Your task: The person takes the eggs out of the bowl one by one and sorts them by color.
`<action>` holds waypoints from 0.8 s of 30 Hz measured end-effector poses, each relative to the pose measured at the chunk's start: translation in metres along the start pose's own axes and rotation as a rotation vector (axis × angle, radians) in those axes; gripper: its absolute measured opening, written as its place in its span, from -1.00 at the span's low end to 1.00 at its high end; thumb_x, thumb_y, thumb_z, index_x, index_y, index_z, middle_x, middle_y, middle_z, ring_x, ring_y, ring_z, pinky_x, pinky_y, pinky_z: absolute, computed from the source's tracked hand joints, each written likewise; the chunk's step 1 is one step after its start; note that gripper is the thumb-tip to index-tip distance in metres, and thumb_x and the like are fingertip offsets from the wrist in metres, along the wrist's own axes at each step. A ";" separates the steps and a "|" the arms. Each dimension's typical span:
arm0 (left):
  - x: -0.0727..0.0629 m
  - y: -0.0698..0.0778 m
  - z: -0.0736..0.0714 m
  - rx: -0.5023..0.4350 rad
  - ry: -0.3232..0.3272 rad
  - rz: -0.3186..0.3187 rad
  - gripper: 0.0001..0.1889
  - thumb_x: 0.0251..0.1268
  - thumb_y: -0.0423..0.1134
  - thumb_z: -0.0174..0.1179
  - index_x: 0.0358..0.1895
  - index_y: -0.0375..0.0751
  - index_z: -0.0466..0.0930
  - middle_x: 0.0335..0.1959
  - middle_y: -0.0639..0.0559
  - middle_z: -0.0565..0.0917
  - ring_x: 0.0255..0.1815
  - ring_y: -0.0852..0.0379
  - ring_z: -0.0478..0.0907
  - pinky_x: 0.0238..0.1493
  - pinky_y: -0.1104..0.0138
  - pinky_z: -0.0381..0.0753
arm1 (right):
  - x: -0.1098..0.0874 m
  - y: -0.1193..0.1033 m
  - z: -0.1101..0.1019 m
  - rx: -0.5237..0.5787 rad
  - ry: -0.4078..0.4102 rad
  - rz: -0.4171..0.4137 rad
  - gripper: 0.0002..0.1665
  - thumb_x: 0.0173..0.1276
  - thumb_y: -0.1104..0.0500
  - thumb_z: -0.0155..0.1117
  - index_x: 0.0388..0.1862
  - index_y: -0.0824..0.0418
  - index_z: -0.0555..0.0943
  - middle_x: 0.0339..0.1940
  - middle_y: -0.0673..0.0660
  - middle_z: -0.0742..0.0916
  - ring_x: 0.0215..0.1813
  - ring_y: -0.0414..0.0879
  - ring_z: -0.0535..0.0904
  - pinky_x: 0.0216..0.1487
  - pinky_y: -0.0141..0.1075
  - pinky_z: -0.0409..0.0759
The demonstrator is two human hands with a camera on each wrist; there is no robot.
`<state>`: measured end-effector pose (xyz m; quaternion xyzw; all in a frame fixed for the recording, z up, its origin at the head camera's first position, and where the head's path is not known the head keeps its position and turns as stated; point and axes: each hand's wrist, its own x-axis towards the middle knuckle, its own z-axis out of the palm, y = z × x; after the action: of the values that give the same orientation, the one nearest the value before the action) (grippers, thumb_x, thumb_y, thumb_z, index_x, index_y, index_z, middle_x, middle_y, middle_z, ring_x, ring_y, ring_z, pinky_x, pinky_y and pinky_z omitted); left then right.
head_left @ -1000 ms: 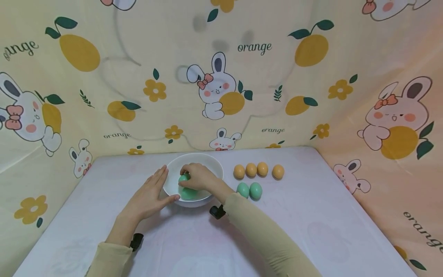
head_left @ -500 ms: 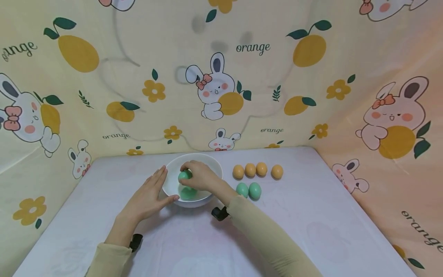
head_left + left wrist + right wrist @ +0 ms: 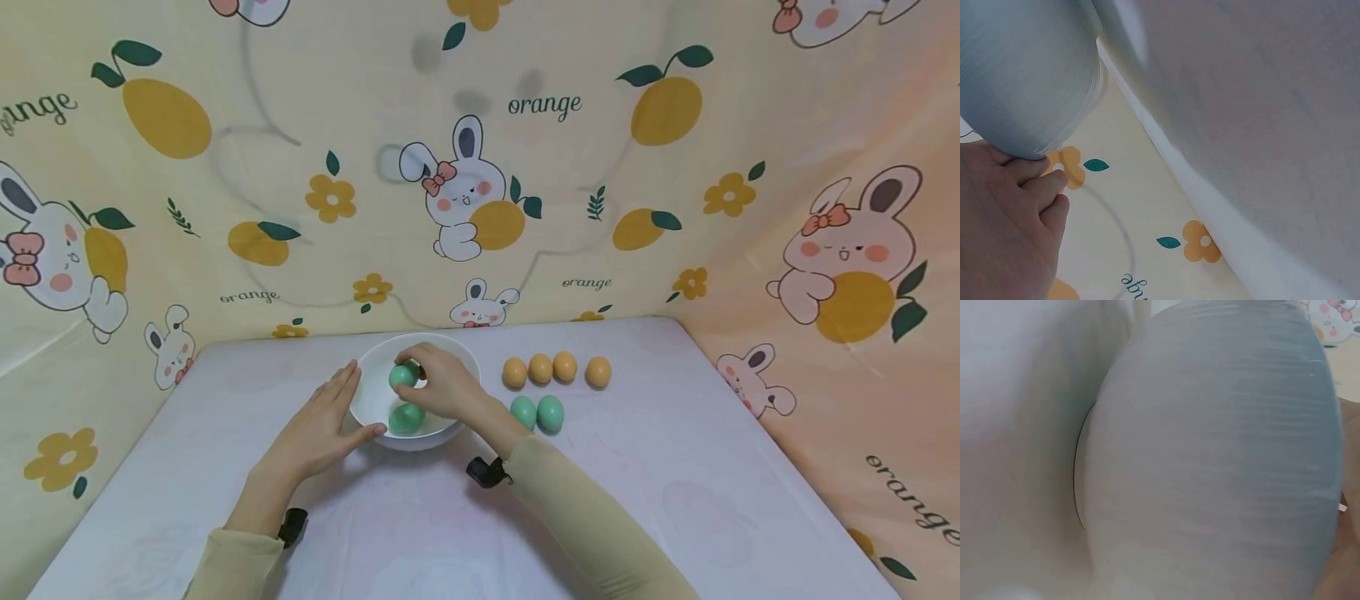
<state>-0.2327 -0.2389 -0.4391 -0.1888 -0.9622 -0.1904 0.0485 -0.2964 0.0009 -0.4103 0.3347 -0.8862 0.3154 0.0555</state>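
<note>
A white bowl (image 3: 418,445) stands toward the back of the table. My left hand (image 3: 318,433) lies against its left side with straight fingers and the thumb at the front rim. In the left wrist view, the fingertips of this hand (image 3: 1010,219) touch the outer wall of the bowl (image 3: 1029,75). Over the bowl's inside, my right hand (image 3: 450,387) pinches a green egg (image 3: 402,376) between thumb and fingers. Another green egg (image 3: 406,419) lies in the bowl, below the held one. The bowl's outer wall (image 3: 1210,456) fills most of the right wrist view and hides the held egg there.
Right of the bowl, several yellow eggs (image 3: 540,368) form a row. In front of them sit two green eggs (image 3: 551,414), the left one close beside my right forearm. A patterned cloth (image 3: 570,175) rises behind the white-covered table (image 3: 675,467).
My right hand has lifted slightly and shifted a little to the right with the green egg. More of the egg lying in the bowl shows now. The left hand has stayed at the rim.
</note>
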 end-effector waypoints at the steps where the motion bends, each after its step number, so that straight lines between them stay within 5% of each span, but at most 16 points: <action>1: 0.000 0.000 0.000 0.002 -0.001 -0.002 0.14 0.38 0.44 0.12 0.65 -0.44 -0.04 0.71 -0.27 -0.03 0.69 -0.28 -0.03 0.66 -0.14 0.00 | -0.002 0.000 -0.001 0.005 0.010 -0.002 -0.57 0.42 0.05 0.43 0.21 0.15 0.64 0.15 0.07 0.70 -0.01 -0.14 0.63 0.02 -0.41 0.66; 8: -0.001 0.001 -0.001 0.009 -0.006 -0.006 0.15 0.38 0.45 0.11 0.65 -0.43 -0.04 0.71 -0.26 -0.03 0.69 -0.28 -0.04 0.66 -0.14 0.00 | -0.013 0.000 -0.008 0.088 0.086 -0.030 -0.56 0.40 0.13 0.46 0.20 0.20 0.61 0.20 0.10 0.68 0.06 -0.09 0.66 0.14 -0.24 0.74; 24: 0.000 0.003 -0.001 0.013 -0.009 -0.019 0.12 0.39 0.40 0.15 0.65 -0.45 -0.04 0.70 -0.29 -0.03 0.69 -0.30 -0.04 0.67 -0.13 0.00 | -0.044 0.023 -0.032 0.156 0.261 -0.090 -0.56 0.32 0.28 0.49 0.15 0.26 0.62 0.24 0.15 0.67 0.10 -0.04 0.68 0.14 -0.39 0.70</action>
<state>-0.2314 -0.2368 -0.4374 -0.1801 -0.9654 -0.1835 0.0436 -0.2803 0.0580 -0.4103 0.3336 -0.8284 0.4215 0.1578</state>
